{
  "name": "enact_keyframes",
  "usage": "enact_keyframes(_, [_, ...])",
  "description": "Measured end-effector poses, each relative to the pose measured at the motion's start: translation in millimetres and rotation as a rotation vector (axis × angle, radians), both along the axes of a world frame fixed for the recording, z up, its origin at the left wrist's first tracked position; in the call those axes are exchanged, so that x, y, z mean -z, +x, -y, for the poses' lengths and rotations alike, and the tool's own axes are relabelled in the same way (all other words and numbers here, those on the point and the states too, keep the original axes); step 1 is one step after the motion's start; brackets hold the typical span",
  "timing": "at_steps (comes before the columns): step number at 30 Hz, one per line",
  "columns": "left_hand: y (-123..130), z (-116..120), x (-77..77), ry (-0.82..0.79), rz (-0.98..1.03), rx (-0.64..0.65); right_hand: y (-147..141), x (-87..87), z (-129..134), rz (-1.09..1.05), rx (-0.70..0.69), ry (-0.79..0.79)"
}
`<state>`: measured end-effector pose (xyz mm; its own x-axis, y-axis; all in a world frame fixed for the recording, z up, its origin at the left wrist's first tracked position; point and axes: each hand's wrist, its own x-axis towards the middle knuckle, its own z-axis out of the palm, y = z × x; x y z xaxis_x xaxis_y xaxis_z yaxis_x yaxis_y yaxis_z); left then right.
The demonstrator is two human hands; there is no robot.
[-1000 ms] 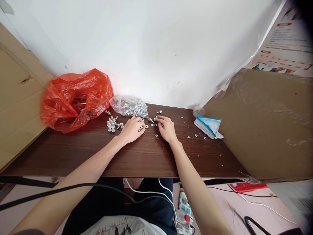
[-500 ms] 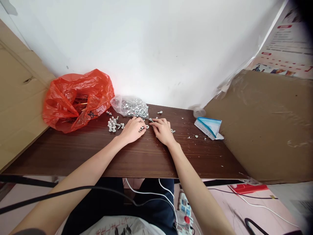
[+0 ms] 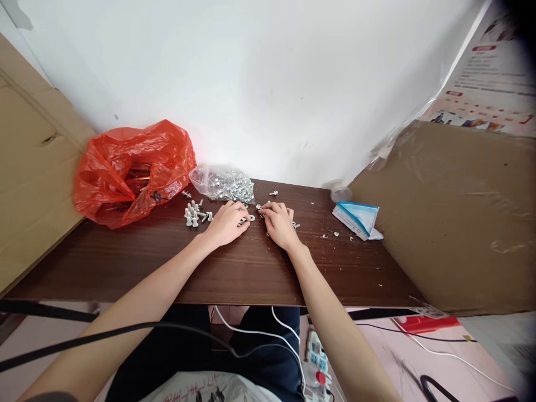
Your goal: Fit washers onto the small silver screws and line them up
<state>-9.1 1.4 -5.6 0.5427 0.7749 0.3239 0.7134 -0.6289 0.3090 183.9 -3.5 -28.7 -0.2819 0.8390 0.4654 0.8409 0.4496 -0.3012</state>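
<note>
Both hands working low over the dark brown wood-grain worktop [image 3: 251, 273], side by side towards its back edge; the left hand [image 3: 229, 223] has its fingers curled over small metal pieces, a flat round silver washer [image 3: 252, 218] right at its fingertips; across a narrow gap comes the right hand [image 3: 277, 224], fingers bent, its tips at a small silver metal bolt [image 3: 258, 207]; the parts are tiny and half covered, so I can't tell whether either hand is pinched shut on anything; left of the left hand, a cluster of silver metal bolts [image 3: 192, 214], many upright; behind, at the back edge, a clear plastic bag of shiny hardware [image 3: 228, 184]; the crumpled red plastic bag [image 3: 134, 173] fills the back left corner; a blue-topped plastic pouch [image 3: 355, 218] lies near the right edge.
</note>
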Motion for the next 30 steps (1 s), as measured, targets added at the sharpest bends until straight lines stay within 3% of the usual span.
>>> enact_keyframes(12, [0,1,-0.7,-0.012,0.004,0.003,6,-1.8,-5,-0.186,-0.023,0.041])
enact_keyframes(21, [1,3,-3.2,-0.033,0.019,-0.012,10,-9.3,-2,-0.158,0.234,-0.051])
enact_keyframes(30, [0,2,-3.0,-0.011,0.031,-0.056,7,-14.1,2,-0.153,0.229,-0.160])
